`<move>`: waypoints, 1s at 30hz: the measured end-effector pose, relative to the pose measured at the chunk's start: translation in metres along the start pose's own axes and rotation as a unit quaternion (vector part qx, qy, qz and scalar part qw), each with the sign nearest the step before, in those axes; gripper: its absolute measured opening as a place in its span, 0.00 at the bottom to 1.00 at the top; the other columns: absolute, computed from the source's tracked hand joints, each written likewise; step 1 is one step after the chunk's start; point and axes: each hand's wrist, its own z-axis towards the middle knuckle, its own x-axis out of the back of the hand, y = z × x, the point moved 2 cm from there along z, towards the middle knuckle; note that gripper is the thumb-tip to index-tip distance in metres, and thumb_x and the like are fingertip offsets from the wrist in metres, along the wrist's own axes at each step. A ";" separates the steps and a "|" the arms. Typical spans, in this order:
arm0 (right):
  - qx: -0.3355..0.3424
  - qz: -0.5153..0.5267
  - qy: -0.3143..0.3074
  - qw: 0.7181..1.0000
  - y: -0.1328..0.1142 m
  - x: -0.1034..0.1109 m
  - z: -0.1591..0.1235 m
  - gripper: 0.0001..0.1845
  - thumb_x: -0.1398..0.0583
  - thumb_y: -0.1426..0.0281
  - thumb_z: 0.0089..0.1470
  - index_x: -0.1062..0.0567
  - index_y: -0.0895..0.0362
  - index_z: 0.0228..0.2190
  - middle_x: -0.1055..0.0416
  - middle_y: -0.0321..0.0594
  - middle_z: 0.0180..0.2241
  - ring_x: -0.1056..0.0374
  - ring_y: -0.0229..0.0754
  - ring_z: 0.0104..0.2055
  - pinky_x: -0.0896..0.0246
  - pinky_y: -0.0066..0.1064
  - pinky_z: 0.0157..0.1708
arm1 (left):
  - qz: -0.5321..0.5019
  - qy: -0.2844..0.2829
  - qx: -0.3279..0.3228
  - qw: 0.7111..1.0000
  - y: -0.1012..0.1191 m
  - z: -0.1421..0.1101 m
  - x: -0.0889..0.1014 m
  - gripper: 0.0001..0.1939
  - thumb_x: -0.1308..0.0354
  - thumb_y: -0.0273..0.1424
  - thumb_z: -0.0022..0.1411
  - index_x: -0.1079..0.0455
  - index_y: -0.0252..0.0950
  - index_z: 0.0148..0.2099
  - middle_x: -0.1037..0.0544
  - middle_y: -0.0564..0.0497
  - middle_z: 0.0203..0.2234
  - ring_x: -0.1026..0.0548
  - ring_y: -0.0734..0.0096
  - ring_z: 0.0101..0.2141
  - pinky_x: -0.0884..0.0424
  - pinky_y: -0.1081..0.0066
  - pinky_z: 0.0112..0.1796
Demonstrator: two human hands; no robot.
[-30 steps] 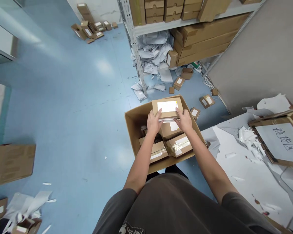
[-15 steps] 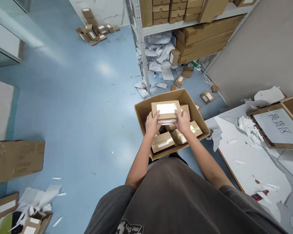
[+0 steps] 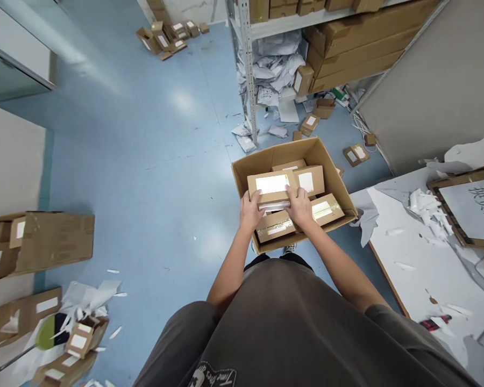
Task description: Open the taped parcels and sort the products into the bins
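Kraft mailer box (image 3: pixel 271 185) held over open carton

From the head camera — the box is above the middle of the open carton (image 3: pixel 294 150), over other taped boxes (image 3: pixel 276 226). The left hand (image 3: pixel 251 211) and right hand (image 3: pixel 299 207) make a closed grip on its near edge, and white sheets (image 3: pixel 272 206) show under it. I cannot tell if it touches the boxes below. Risk — the grip holds only one edge, so looser fingers could let the far end tip and the sheets slide out.
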 end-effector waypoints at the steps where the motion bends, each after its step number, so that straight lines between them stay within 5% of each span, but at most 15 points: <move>1: 0.002 0.001 -0.004 1.000 0.004 0.001 -0.001 0.49 0.30 0.69 0.57 0.41 0.48 0.74 0.37 0.52 0.51 0.38 0.61 0.54 0.32 0.47 0.51 | 0.000 0.001 0.003 1.000 0.004 -0.002 -0.002 0.42 0.27 0.28 0.61 0.37 0.47 0.74 0.37 0.37 0.71 0.37 0.45 0.71 0.33 0.47 0.67; 8: -0.015 0.032 -0.010 0.999 0.065 0.018 -0.019 0.47 0.31 0.67 0.59 0.41 0.46 0.74 0.37 0.52 0.52 0.37 0.61 0.53 0.31 0.45 0.49 | 0.018 -0.010 -0.034 0.999 0.056 -0.002 -0.018 0.39 0.31 0.32 0.67 0.38 0.49 0.75 0.39 0.39 0.73 0.36 0.46 0.70 0.34 0.49 0.68; 19: -0.078 0.066 0.050 0.994 0.195 0.052 -0.058 0.45 0.33 0.68 0.63 0.42 0.46 0.75 0.37 0.51 0.53 0.36 0.59 0.54 0.31 0.45 0.51 | 0.048 -0.023 -0.133 0.990 0.189 0.020 -0.070 0.35 0.35 0.34 0.70 0.38 0.45 0.76 0.39 0.37 0.73 0.34 0.43 0.68 0.29 0.49 0.63; 30: -0.303 0.054 0.134 0.942 0.282 0.071 -0.149 0.46 0.33 0.69 0.62 0.44 0.47 0.75 0.37 0.53 0.55 0.36 0.61 0.57 0.28 0.47 0.49 | 0.036 -0.107 -0.358 0.927 0.304 0.052 -0.149 0.36 0.36 0.36 0.71 0.39 0.44 0.77 0.38 0.34 0.72 0.33 0.39 0.67 0.30 0.46 0.64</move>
